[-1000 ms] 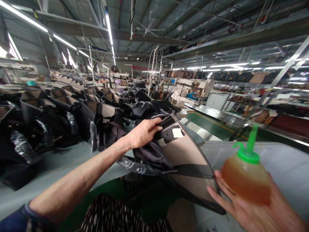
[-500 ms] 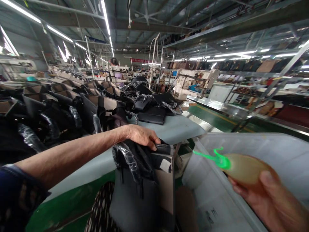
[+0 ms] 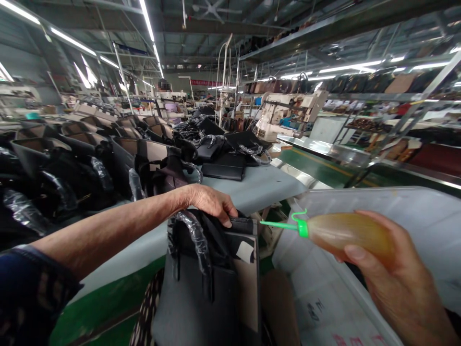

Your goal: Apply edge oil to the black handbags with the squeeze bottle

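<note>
My left hand [image 3: 212,203] is closed on the top edge of a black handbag [image 3: 196,302], with the thumb and fingers at its upper rim. The handbag stands upright in front of me, its handles [image 3: 194,235] wrapped in clear plastic. Its open side shows a beige panel with a white patch [image 3: 245,251]. My right hand [image 3: 392,274] is wrapped round a squeeze bottle [image 3: 345,235] of amber liquid. The bottle lies nearly level, and its thin green nozzle [image 3: 279,224] points left, close to the handbag's upper right corner but apart from it.
Many black handbags [image 3: 86,149] crowd the grey-blue table [image 3: 259,185] on the left and at the back. A large pale plastic bin [image 3: 306,307] stands at the right below my right hand. Behind are a sewing machine [image 3: 291,113] and a metal-edged bench [image 3: 324,151].
My right hand has brought the squeeze bottle leftward, and its nozzle now points level toward the handbag. My left hand keeps its hold on the handbag's rim. The view has shifted slightly.
</note>
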The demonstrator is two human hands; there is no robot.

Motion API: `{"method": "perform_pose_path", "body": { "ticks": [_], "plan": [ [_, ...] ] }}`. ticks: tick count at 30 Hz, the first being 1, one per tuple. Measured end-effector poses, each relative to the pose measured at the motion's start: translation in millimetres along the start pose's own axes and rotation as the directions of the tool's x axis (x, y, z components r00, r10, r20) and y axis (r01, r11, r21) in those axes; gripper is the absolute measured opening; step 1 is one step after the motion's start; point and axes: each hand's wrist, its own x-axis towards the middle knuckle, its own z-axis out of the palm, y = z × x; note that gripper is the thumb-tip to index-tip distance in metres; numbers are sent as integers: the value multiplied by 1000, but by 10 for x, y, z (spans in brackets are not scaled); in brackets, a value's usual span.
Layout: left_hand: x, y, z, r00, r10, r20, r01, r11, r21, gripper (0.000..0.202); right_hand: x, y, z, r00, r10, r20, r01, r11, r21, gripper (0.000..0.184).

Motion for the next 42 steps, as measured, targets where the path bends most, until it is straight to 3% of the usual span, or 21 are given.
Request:
{"method": "perform_pose_path", "body": {
  "ticks": [13, 28, 42],
  "plan": [
    [96, -83, -21, 996, -43, 76, 54, 987, -155, 19, 129, -159, 98, 997, -66, 38, 63, 996, 68, 63],
    [69, -60, -34, 996, -21, 91, 36, 986, -166, 19, 133, -236, 100, 992, -114, 50, 111, 992, 59, 62],
    [80, -50, -33, 995, -20, 94, 35, 987, -158, 20, 122, -136, 36, 966, -224, 129, 216, 974, 71, 52]
  ]
}}
